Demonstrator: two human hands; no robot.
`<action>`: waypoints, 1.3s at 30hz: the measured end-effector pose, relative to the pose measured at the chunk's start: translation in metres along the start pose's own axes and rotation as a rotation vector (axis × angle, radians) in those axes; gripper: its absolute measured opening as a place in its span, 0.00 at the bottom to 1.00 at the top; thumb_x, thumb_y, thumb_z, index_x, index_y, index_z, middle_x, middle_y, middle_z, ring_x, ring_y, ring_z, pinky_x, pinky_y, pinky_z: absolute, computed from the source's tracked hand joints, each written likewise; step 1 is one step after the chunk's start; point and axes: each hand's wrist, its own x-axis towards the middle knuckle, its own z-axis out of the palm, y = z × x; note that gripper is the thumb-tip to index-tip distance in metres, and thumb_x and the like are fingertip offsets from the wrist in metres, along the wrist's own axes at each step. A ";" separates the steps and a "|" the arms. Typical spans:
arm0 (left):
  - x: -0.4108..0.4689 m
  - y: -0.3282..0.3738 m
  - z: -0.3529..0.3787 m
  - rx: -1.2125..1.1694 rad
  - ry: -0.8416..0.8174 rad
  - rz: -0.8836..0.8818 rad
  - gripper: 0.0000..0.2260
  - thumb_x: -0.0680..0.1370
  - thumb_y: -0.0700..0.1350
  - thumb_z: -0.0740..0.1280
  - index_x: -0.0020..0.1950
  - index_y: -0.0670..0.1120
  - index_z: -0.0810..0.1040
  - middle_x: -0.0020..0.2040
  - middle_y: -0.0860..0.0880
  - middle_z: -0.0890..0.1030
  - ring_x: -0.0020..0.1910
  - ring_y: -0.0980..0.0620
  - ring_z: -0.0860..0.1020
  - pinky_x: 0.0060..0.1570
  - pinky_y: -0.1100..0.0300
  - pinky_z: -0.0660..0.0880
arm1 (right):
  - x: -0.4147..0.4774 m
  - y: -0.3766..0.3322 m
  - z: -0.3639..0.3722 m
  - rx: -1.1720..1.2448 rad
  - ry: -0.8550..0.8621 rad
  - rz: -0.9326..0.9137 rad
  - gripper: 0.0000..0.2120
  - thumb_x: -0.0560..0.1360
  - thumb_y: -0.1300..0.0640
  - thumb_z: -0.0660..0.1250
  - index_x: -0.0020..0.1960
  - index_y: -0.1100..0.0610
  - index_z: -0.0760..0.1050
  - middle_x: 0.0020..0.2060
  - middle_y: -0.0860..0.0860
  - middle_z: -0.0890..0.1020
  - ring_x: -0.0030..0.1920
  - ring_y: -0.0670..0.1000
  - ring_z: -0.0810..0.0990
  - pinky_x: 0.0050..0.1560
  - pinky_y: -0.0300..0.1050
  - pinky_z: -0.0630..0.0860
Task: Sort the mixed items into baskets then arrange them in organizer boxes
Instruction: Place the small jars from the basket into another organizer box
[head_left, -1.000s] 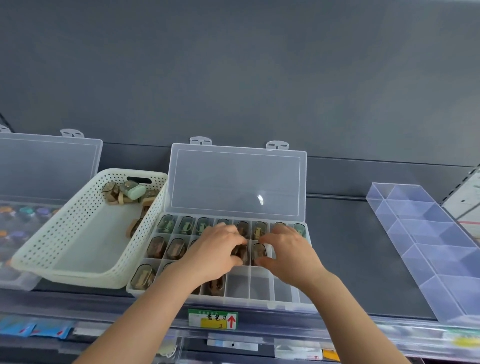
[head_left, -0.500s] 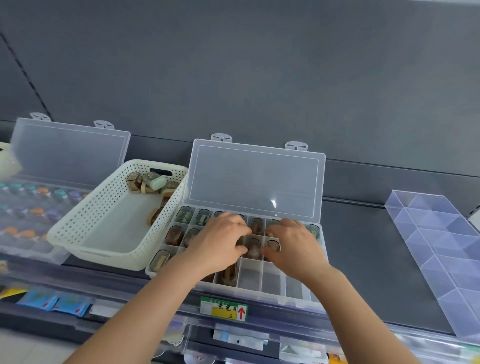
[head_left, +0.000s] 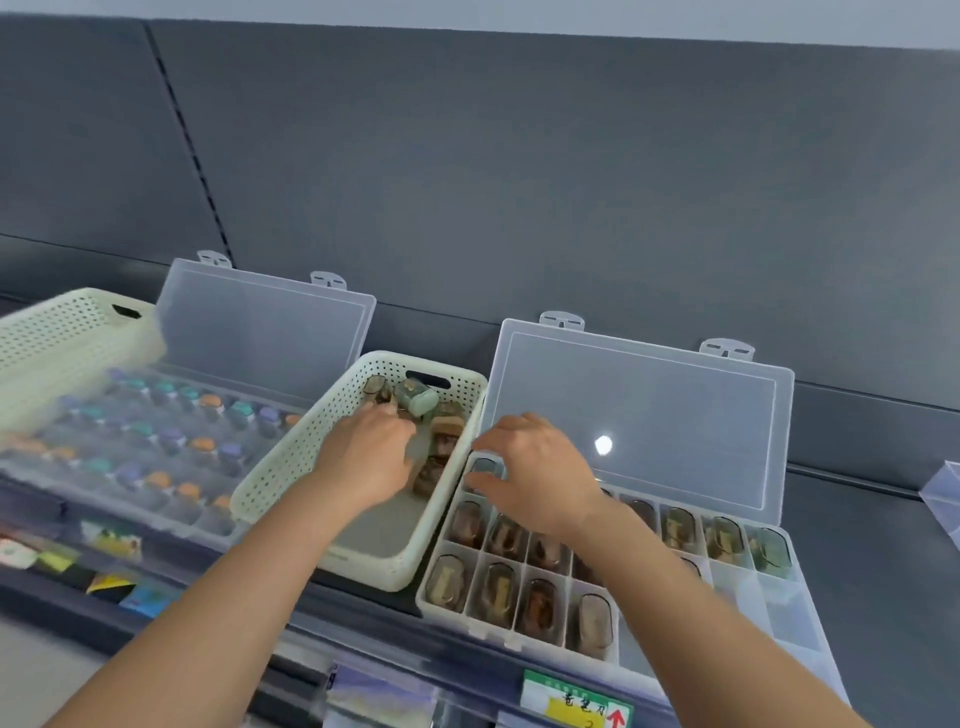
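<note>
Several items lie in our basket, just beyond and right of our nearer left hand; we cannot tell whether it grips one. Our right hand, fingers apart and empty, hovers over the box.

The basket is cream, dotted with rows of small holes, and holds brown pieces and a mint-green one. The clear organizer box shows brown and olive capsules. The left box's vial caps are teal, purple and orange.
</note>
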 end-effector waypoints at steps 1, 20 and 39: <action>0.006 -0.011 0.002 0.029 -0.031 -0.016 0.13 0.77 0.46 0.64 0.61 0.46 0.76 0.58 0.48 0.74 0.59 0.48 0.71 0.59 0.52 0.72 | 0.012 -0.008 0.004 -0.028 -0.032 -0.006 0.18 0.76 0.46 0.64 0.61 0.52 0.77 0.55 0.51 0.79 0.58 0.54 0.72 0.58 0.50 0.72; 0.100 -0.071 0.041 0.283 0.008 0.113 0.15 0.74 0.34 0.60 0.60 0.40 0.75 0.59 0.42 0.71 0.61 0.43 0.68 0.61 0.55 0.67 | 0.095 -0.048 0.061 -0.551 -0.413 0.044 0.13 0.71 0.48 0.68 0.52 0.55 0.77 0.47 0.52 0.79 0.54 0.56 0.72 0.60 0.51 0.61; -0.005 0.000 -0.021 -0.537 0.133 0.114 0.26 0.76 0.46 0.68 0.73 0.53 0.67 0.68 0.55 0.69 0.63 0.55 0.70 0.56 0.61 0.66 | -0.019 -0.012 0.004 0.369 0.190 0.178 0.24 0.66 0.47 0.76 0.57 0.47 0.69 0.46 0.41 0.73 0.43 0.41 0.73 0.44 0.32 0.72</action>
